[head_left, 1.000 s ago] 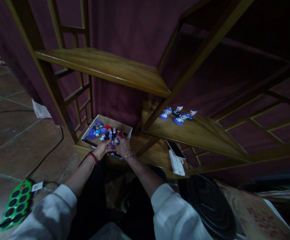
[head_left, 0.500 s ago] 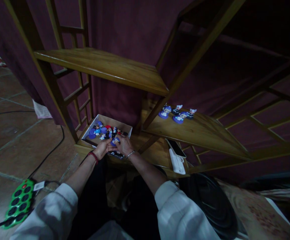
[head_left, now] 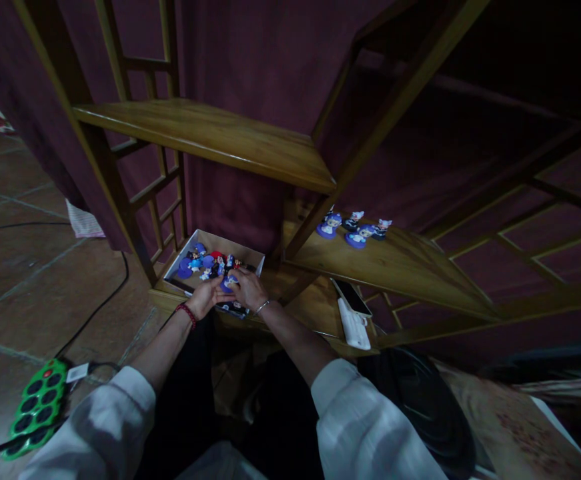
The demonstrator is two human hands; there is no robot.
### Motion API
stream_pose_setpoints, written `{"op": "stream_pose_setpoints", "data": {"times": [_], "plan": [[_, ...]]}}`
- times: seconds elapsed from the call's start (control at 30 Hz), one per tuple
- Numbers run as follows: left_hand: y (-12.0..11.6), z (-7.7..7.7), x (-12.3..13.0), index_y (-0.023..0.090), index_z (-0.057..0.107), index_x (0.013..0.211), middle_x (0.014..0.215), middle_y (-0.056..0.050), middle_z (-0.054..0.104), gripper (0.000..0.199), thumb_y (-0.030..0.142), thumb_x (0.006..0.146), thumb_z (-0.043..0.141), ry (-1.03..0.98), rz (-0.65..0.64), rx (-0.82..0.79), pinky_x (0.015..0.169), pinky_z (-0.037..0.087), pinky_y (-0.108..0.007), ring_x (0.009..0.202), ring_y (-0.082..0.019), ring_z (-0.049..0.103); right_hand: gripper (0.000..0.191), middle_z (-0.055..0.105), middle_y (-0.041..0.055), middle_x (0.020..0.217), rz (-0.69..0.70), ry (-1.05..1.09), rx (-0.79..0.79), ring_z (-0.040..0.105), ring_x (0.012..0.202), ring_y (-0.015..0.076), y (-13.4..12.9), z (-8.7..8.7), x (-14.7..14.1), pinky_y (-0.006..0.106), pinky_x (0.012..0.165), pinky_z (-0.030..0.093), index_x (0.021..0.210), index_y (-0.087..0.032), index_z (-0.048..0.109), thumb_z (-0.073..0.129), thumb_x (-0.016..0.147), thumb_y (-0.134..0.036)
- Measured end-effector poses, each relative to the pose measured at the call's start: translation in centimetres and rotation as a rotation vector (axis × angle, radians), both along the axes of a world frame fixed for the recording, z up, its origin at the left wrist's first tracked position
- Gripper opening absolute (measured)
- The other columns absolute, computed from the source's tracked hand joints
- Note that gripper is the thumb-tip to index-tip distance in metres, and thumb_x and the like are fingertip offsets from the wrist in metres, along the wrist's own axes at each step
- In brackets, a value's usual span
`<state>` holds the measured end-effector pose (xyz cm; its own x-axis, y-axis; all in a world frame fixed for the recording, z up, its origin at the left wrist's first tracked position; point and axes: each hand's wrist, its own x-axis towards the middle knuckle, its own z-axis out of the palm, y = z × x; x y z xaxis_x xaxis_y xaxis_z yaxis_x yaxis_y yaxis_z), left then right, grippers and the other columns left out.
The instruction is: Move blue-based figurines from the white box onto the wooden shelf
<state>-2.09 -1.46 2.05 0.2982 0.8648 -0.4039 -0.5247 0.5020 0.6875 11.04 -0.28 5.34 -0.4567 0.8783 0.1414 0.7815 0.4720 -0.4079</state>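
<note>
Purple figurine (head_left: 229,283) gripped between left hand (head_left: 207,298) and right hand (head_left: 250,291) at box (head_left: 224,244) edge; could be dropped if pinched too loosely.

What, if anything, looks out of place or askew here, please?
The figurines in the box lie jumbled, some tipped so their purple bases show; that looks untidy against the upright shelf figurines. Nothing looks spilled.

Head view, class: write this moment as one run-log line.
left hand: at purple figurine | right hand: holding it | box: other figurines inside | wooden shelf: standing figurines
</note>
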Motion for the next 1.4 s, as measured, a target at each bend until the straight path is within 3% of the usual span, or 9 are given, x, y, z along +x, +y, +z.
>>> {"op": "stream_pose_setpoints", "data": {"times": [0.37, 0.67, 0.87, 1.4], "plan": [[0.4, -0.3, 0.1, 0.007, 0.056, 0.081, 0.069, -0.011, 0.065, 0.016, 0.016, 0.081, 0.042, -0.024, 0.08, 0.019, 0.07, 0.051, -0.036, 0.068, -0.019, 0.064, 0.019, 0.058, 0.0061, 0.096, -0.049, 0.0, -0.005, 0.053, 0.089, 0.0159, 0.1, 0.7, -0.5, 0.025, 0.08, 0.038, 0.095, -0.017, 0.055, 0.052, 0.076, -0.016], [0.5, -0.1, 0.3, 0.009, 0.052, 0.079, 0.067, -0.009, 0.064, 0.01, 0.012, 0.08, 0.043, -0.003, 0.137, -0.003, 0.072, 0.051, -0.036, 0.066, -0.018, 0.063, 0.03, 0.059, 0.0064, 0.102, -0.107, 0.084, -0.002, 0.054, 0.093, 0.0168, 0.5, -0.3, -0.4, 0.026, 0.082, 0.039, 0.106, -0.018, 0.051, 0.053, 0.076, -0.019], [0.5, -0.2, 0.4, 0.008, 0.052, 0.078, 0.07, -0.011, 0.064, 0.01, 0.012, 0.081, 0.043, -0.015, 0.119, -0.009, 0.072, 0.052, -0.036, 0.069, -0.019, 0.064, 0.021, 0.06, 0.0049, 0.096, -0.138, 0.095, -0.015, 0.055, 0.09, 0.0161, 0.5, 0.0, -0.3, 0.026, 0.08, 0.04, 0.097, -0.02, 0.055, 0.053, 0.076, -0.021], [0.7, -0.9, 0.1, 0.011, 0.05, 0.075, 0.07, -0.008, 0.063, 0.006, 0.01, 0.079, 0.046, -0.052, 0.109, 0.036, 0.072, 0.052, -0.037, 0.066, -0.017, 0.063, 0.023, 0.061, 0.0041, 0.096, -0.151, 0.094, 0.002, 0.056, 0.088, 0.016, 0.0, 0.9, -0.3, 0.025, 0.079, 0.04, 0.099, -0.019, 0.051, 0.053, 0.075, -0.019]]}}
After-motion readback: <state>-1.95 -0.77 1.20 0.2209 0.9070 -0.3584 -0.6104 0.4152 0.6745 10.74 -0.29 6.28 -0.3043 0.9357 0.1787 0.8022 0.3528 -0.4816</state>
